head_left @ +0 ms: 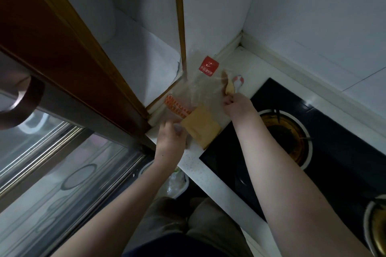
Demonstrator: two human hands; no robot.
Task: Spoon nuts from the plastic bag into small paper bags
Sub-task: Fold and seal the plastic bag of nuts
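Now right hand (235, 104) holds spoon (230, 87), pointing away.

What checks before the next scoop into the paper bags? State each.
1. Right hand grips the spoon: ok.
2. Spoon loaded with nuts: cannot tell, too blurred.
3. Plastic bag mouth open toward the spoon: cannot tell, film is clear and crumpled.
4. Left hand at the paper bags: ok, touching their near edge.
5. A paper bag opened to receive: not ok, the stack lies flat.
6. Bags on the counter clear of the stove burner: ok.
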